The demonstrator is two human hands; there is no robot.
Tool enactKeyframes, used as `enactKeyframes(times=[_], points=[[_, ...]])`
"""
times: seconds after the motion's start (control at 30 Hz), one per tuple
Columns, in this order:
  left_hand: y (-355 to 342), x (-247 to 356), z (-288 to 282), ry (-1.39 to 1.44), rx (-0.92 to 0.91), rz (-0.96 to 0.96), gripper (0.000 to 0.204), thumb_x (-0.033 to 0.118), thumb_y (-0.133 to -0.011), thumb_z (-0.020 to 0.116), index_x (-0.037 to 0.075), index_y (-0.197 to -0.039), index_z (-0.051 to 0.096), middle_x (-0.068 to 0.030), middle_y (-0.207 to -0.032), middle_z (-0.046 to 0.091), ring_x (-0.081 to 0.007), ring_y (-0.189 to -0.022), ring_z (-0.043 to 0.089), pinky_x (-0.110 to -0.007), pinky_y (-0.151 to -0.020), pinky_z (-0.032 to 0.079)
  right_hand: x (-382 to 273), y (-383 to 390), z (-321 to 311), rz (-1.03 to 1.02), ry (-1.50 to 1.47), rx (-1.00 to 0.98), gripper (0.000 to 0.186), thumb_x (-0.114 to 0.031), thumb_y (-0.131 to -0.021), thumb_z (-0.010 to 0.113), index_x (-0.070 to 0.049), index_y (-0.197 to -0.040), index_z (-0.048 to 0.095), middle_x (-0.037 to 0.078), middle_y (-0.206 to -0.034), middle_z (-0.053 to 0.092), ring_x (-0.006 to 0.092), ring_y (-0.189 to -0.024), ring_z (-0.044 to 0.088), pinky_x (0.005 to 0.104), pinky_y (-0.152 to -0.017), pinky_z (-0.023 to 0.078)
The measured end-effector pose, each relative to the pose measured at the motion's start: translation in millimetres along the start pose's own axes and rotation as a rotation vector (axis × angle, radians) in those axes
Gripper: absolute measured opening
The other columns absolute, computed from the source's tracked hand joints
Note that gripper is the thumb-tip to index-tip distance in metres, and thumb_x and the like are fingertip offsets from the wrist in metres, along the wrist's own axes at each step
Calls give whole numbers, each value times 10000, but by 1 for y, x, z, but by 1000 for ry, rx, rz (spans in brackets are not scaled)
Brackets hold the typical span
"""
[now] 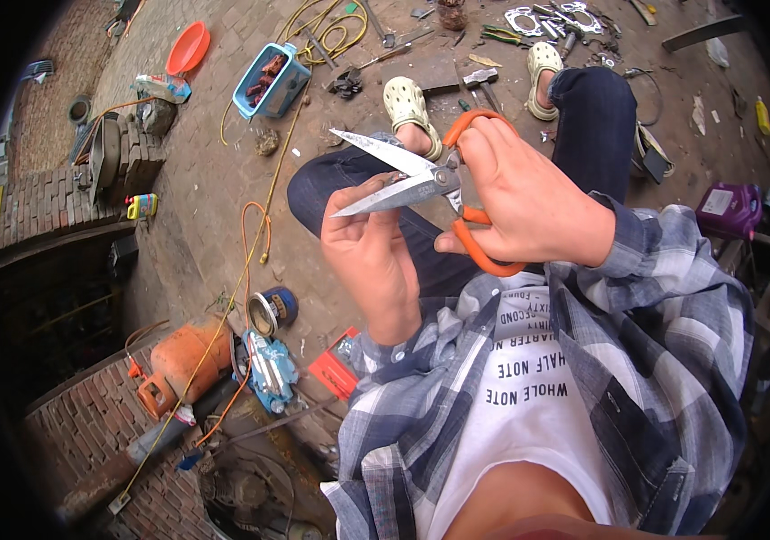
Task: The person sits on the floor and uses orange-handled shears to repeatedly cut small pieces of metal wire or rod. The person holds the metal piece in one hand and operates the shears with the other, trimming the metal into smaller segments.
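A pair of scissors [403, 175] with orange handles and steel blades sits open in front of me, blades pointing left. My right hand [529, 193] has its fingers through the orange handles. With thumb and fingers, my left hand [369, 247] pinches the lower blade near its middle. Below the scissors are my knees in dark trousers and my feet in pale clogs [407, 106].
The ground is brick paving. A blue tray [270, 79] and an orange dish [188, 47] lie far left. Yellow and orange cables [255, 243] run past an orange gas cylinder [178, 364] and a blue tool [270, 369]. Loose tools [511, 31] lie beyond my feet. A purple jug [729, 209] stands right.
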State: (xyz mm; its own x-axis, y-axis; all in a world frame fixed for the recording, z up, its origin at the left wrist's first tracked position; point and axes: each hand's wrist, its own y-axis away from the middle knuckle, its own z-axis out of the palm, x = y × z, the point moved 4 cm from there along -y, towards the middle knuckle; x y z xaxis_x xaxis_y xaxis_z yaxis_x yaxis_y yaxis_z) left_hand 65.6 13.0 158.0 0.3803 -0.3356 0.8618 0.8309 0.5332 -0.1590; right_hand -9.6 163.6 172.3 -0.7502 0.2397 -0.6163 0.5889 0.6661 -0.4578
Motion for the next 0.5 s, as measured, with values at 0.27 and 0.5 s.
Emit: enactKeyframes(times=[0.27,0.5], points=[[-1,-2,-4,-6,20,-33,133,-3,-849,632,-14,-975,590,-122,-960,661,-195,-901,646,-314,-834,519,4,2,9,110,-7,-93,751,-393,-664,794,68,-1130,427,223,-970,538,383,-947,548,429,-810,464],[-5,-6,0,35,16,-110,140,-5,-859,609,-13,-998,602,-120,-960,664,-188,-891,648,-303,-830,523,8,4,14,114,7,-88,751,-399,-669,788,68,-1119,408,210,-904,558,373,-866,577,414,-752,473]])
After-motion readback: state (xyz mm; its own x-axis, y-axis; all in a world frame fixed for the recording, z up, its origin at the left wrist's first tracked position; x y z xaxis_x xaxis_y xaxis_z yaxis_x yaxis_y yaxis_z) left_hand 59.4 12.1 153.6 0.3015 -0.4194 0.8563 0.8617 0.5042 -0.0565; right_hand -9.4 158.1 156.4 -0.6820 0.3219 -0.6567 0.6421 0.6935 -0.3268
